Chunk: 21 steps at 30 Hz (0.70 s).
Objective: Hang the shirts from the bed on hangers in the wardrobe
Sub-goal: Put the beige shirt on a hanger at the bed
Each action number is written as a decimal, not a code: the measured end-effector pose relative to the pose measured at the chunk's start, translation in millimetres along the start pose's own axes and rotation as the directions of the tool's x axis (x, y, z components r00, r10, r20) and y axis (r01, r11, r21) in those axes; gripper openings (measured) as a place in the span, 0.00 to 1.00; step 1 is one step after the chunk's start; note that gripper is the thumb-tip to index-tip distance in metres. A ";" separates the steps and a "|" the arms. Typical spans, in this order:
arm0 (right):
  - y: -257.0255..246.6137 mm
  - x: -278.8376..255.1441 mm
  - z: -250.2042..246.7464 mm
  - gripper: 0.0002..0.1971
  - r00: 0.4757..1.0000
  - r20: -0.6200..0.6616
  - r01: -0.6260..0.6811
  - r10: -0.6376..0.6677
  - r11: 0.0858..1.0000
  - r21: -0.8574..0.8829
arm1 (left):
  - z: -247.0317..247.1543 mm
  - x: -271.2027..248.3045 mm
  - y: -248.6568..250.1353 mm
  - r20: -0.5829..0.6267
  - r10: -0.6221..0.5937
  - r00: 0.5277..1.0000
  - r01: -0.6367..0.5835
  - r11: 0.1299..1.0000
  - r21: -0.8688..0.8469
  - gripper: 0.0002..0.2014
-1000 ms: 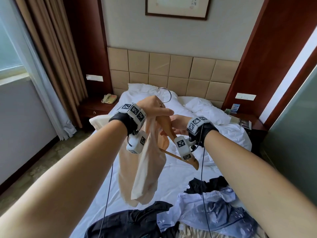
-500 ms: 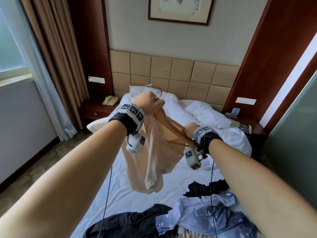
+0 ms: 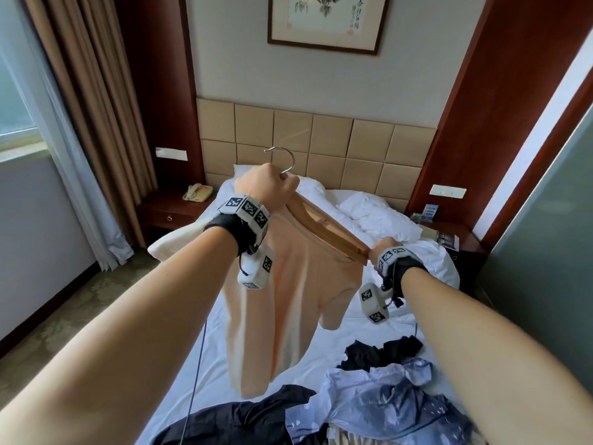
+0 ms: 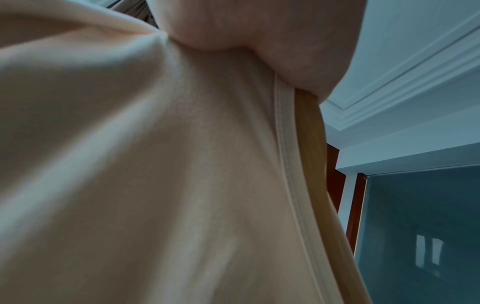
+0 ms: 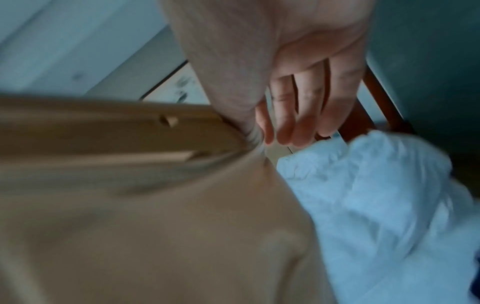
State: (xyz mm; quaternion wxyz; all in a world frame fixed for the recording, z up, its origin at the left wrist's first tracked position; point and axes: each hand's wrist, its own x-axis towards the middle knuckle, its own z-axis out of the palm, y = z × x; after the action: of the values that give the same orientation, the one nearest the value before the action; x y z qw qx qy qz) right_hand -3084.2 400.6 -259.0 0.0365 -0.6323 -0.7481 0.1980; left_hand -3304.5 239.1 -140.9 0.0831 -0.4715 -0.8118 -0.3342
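A peach shirt (image 3: 288,300) hangs over the bed on a wooden hanger (image 3: 324,229) with a metal hook (image 3: 282,155). My left hand (image 3: 266,187) grips the hanger at the base of the hook, with the collar bunched under it. In the left wrist view the shirt (image 4: 130,164) fills the frame beside one hanger arm (image 4: 314,154). My right hand (image 3: 383,248) is at the hanger's right end. There my right hand (image 5: 265,131) pinches the shirt (image 5: 155,236) fabric over the tip of the hanger (image 5: 103,131).
More shirts lie piled on the bed's near end: a dark one (image 3: 240,422), a light blue one (image 3: 385,403), a black one (image 3: 382,351). Rumpled pillows (image 3: 378,216) lie at the headboard. Nightstands flank the bed; a glass wall (image 3: 545,252) is on the right.
My right hand slid out and down along the hanger to its right end, drawing the shirt's shoulder over it. The shirt now hangs spread out, and my left hand has stayed at the hook.
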 end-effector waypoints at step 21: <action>-27.2 -11.0 -18.3 0.12 0.987 -0.129 0.132 -0.097 0.945 0.298 | 11.2 -3.9 0.3 0.015 0.016 1.000 -0.015 0.995 -0.098 0.16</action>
State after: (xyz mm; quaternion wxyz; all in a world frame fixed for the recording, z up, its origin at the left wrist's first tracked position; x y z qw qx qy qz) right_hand -3101.8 391.3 -230.8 0.1873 -0.5845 -0.7408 0.2731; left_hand -3300.2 243.4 -151.1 0.0559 -0.4840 -0.7914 -0.3692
